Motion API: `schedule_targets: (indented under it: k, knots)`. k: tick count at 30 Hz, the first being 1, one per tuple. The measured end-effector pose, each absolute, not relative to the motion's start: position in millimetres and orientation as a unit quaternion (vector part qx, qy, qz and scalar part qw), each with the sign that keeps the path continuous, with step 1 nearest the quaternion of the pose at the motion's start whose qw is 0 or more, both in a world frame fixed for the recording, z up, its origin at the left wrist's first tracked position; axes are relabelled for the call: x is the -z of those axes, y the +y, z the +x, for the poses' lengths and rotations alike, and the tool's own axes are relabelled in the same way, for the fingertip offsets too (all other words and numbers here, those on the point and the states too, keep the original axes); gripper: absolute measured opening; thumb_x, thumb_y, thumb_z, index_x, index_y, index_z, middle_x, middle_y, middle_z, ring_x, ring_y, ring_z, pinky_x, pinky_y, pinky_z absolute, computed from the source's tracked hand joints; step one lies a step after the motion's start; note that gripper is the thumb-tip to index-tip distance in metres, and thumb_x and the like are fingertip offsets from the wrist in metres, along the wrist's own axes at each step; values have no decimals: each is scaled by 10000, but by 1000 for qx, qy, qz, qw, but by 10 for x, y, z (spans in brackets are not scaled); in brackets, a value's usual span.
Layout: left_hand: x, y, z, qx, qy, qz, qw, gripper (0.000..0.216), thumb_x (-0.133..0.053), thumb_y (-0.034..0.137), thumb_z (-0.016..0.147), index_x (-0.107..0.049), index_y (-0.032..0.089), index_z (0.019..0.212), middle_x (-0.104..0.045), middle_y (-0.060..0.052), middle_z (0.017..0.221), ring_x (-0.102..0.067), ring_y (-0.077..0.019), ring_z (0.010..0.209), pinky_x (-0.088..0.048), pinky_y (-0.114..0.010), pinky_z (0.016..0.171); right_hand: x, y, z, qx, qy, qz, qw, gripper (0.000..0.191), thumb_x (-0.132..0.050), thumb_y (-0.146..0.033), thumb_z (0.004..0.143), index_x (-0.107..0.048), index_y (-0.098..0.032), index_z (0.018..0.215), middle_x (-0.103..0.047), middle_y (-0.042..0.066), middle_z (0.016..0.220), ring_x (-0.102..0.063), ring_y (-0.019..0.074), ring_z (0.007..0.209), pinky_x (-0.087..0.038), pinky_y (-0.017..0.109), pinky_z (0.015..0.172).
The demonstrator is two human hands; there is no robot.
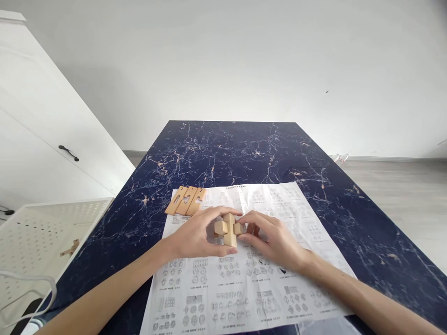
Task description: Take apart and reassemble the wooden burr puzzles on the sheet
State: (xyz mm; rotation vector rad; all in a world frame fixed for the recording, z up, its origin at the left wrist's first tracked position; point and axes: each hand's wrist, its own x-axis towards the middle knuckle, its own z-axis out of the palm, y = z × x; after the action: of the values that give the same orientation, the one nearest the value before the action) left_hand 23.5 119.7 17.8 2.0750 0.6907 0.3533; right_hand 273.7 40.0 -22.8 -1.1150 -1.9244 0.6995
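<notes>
Two hands meet at the wooden cross (229,236), which sits low in the middle of the frame, above a printed sheet (244,280). The left hand (195,235) comes in from the lower left with thumb and index finger spread to the length of the upright block: the index lies along its top end and the thumb along its bottom end, so the cross is held between them. The right hand (277,238) comes from the lower right, its fingers nearly closed, with thumb and index about the small block end that juts out on the cross's right side. Another block end sticks out to the left, in the hollow of the left hand. Whether the cross touches the sheet, I cannot tell.

Three wooden plates (182,208), marked 2, 1 and 3, lie side by side on the sheet's upper left corner, each with a cut-out. The sheet is creased, covered in small diagrams, and spread over the near part of a dark blue, veined bench (226,156). At the lower left of the frame, a white basket (70,201) has a small wooden piece (71,248) in it. A white cabinet (35,116) with a black handle (69,153) fills the upper left
</notes>
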Motion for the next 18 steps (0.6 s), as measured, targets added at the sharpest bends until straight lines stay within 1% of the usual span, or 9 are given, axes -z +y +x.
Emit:
schedule_targets:
  k: [3,7,9,11,13,15,18]
  knots:
    - [-168,1198,244,-148,261,830,470,726,-898,531,851,-601,345,1486,-687,-91,1500,-690,-353,1323,-580,-525,1087,225,407,2732,-302,-753,-441,384,173,-664,-367,1087,-697,-222,1175,-749,29,922,-659,149,679,-549,303,629]
    - [-152,1175,262,-152,231,821,499,720,-892,555,865,-594,340,1485,-634,-111,1582,-665,-363,1380,-577,-539,1117,222,410,2713,-300,-769,-430,365,193,-669,-395,1084,-702,-218,1012,-729,10,837,-617,137,636,-495,298,591]
    - [-145,1169,271,-176,223,817,502,651,-822,589,922,-592,335,1476,-645,-108,1560,-672,-344,1363,-570,-529,1127,210,405,2705,-290,-777,-426,362,196,-674,-400,1081,-703,-213,1033,-715,3,804,-602,131,617,-480,294,574]
    - [-140,1179,276,-231,232,817,475,548,-732,594,984,-604,315,1438,-685,-105,1479,-681,-323,1322,-558,-521,1131,192,397,2700,-298,-773,-429,360,193,-686,-399,1073,-704,-207,1086,-708,-3,786,-596,126,604,-477,287,558]
    - [-137,1206,273,-298,262,818,416,473,-725,545,991,-614,289,1373,-714,-98,1383,-680,-310,1284,-542,-518,1130,176,390,2698,-319,-760,-438,359,191,-702,-391,1058,-698,-205,1097,-701,-9,767,-599,125,600,-480,280,545]
    - [-130,1245,262,-347,306,814,352,465,-776,484,958,-600,274,1333,-723,-90,1321,-674,-305,1261,-533,-514,1120,164,385,2696,-339,-747,-445,360,178,-710,-382,1042,-685,-209,1073,-697,-14,749,-606,125,596,-492,277,543]
    - [-108,1307,232,-352,361,808,304,531,-785,458,953,-558,279,1399,-718,-88,1337,-656,-310,1291,-531,-516,1114,157,382,2695,-353,-737,-449,361,171,-714,-382,1024,-661,-220,1039,-701,-16,744,-618,127,598,-510,277,550]
